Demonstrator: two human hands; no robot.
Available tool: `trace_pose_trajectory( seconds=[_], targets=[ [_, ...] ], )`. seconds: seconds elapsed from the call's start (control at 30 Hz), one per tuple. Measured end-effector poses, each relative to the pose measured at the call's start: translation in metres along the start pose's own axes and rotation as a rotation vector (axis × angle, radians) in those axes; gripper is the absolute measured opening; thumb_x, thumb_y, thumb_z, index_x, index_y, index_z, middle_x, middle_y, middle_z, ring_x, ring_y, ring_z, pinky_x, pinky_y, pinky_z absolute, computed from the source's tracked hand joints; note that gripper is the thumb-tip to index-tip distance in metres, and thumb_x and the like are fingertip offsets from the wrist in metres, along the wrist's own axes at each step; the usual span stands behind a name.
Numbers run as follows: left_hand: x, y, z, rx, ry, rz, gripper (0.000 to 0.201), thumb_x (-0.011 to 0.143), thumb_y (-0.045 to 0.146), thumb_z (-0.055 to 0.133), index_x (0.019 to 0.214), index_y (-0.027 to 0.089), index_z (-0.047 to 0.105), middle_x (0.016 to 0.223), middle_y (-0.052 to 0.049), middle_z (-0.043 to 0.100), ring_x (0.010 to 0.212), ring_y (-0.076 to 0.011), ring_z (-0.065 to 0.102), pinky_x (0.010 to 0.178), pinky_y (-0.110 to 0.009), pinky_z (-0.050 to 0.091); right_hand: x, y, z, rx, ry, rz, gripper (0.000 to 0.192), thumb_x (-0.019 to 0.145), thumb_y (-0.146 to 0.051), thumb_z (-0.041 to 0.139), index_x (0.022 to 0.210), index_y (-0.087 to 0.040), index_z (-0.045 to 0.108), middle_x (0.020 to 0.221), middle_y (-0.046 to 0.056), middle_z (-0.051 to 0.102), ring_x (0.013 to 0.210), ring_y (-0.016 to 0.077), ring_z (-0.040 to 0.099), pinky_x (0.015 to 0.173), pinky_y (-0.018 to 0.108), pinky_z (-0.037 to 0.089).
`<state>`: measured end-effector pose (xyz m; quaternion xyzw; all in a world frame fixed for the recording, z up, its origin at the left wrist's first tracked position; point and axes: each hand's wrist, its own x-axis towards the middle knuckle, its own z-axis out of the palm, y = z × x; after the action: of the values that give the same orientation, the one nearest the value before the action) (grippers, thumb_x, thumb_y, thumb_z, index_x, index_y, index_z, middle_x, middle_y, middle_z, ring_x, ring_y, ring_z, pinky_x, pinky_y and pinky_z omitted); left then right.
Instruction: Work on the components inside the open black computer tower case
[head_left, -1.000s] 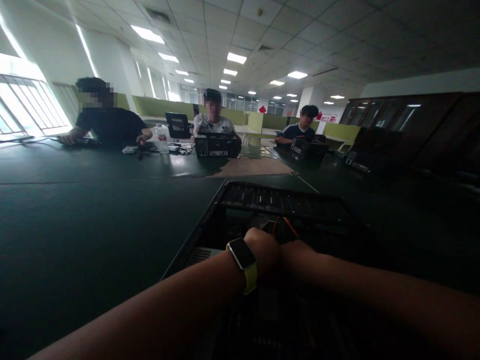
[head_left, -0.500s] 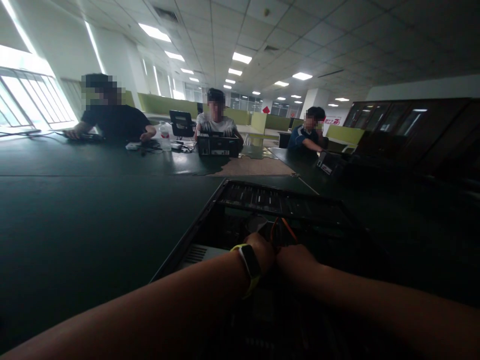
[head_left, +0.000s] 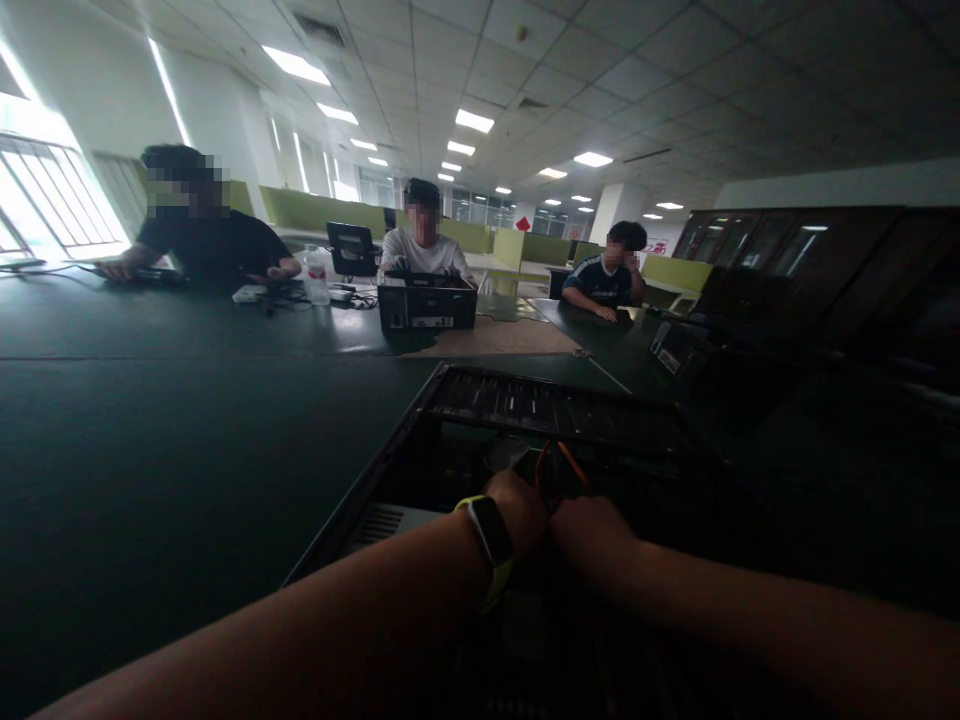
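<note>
Beyond case (head_left: 555,405), co-worker's hand (head_left: 606,314) moved off box (head_left: 682,350). Left hand (head_left: 520,510), right hand (head_left: 594,530) together inside case, at cable (head_left: 573,464); fingers hidden, grip undetermined. Step judged cable work; next calls for careful handling.

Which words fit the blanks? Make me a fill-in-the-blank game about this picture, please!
The smartwatch is on the ____ arm.
The cable by the left hand and right hand is colored ____.
The nearest computer case is ____, not closed.
____ other people sit at the table.

Missing words: left; orange; open; three.
</note>
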<state>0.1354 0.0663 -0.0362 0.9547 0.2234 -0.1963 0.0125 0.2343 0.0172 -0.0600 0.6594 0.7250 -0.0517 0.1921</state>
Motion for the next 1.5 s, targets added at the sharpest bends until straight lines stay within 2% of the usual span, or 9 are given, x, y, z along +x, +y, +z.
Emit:
trace_pose_trajectory(
  seconds=[0.07,0.17,0.53,0.87,1.07,1.33,1.5],
  targets=[
    [0.000,0.001,-0.003,0.022,-0.069,-0.025,0.026,0.087,0.014,0.044,0.095,0.006,0.068,0.104,-0.022,0.067,0.095,-0.0343,0.064,0.073,-0.046,0.053,0.000,-0.001,0.000,-0.014,0.000,0.003,0.025,0.085,-0.017,0.047,0.093,-0.011,0.070,0.094,0.017,0.068,0.086,0.0300,0.065,0.066,0.037,0.052],
    [-0.002,0.002,-0.007,0.011,-0.081,-0.050,0.027,0.087,0.014,0.044,0.098,0.005,0.067,0.109,-0.021,0.065,0.099,-0.0344,0.062,0.076,-0.046,0.052,0.000,-0.001,0.001,0.003,0.001,-0.007,0.025,0.086,-0.019,0.048,0.094,-0.011,0.070,0.094,0.016,0.068,0.085,0.0300,0.066,0.067,0.038,0.052],
    [0.002,0.001,-0.003,-0.004,-0.094,-0.067,0.028,0.087,0.014,0.044,0.101,0.006,0.066,0.110,-0.020,0.065,0.098,-0.0332,0.062,0.075,-0.045,0.053,0.001,-0.002,0.000,0.001,0.000,-0.017,0.025,0.085,-0.019,0.048,0.094,-0.012,0.070,0.096,0.019,0.067,0.088,0.0282,0.065,0.069,0.034,0.051],
    [0.001,0.001,-0.004,-0.040,-0.098,-0.090,0.028,0.087,0.014,0.042,0.099,0.007,0.066,0.111,-0.020,0.065,0.099,-0.0328,0.062,0.074,-0.044,0.053,0.001,-0.007,0.002,-0.025,-0.019,-0.009,0.026,0.085,-0.013,0.045,0.093,-0.010,0.070,0.095,0.016,0.068,0.086,0.0300,0.066,0.066,0.039,0.053],
    [-0.001,0.002,-0.007,-0.015,-0.131,-0.117,0.029,0.087,0.013,0.041,0.105,0.008,0.065,0.114,-0.019,0.064,0.104,-0.0323,0.060,0.081,-0.044,0.051,0.002,-0.007,0.004,-0.025,-0.013,-0.006,0.026,0.084,-0.013,0.045,0.094,-0.013,0.070,0.097,0.015,0.068,0.086,0.0294,0.066,0.065,0.041,0.054],
    [0.001,0.000,-0.005,-0.016,-0.098,-0.108,0.029,0.086,0.014,0.044,0.106,0.008,0.065,0.113,-0.019,0.064,0.103,-0.0338,0.060,0.078,-0.047,0.053,0.007,-0.006,0.011,0.007,0.012,-0.014,0.023,0.085,-0.018,0.049,0.089,-0.013,0.071,0.091,0.014,0.070,0.081,0.0301,0.066,0.063,0.041,0.054],
    [-0.002,0.001,-0.007,-0.032,-0.079,-0.120,0.030,0.086,0.012,0.043,0.107,0.007,0.064,0.109,-0.019,0.066,0.101,-0.0339,0.062,0.075,-0.048,0.054,0.005,-0.007,0.008,0.016,0.018,-0.021,0.023,0.085,-0.016,0.048,0.092,-0.013,0.070,0.094,0.015,0.069,0.084,0.0306,0.066,0.065,0.042,0.054]
  ],
)
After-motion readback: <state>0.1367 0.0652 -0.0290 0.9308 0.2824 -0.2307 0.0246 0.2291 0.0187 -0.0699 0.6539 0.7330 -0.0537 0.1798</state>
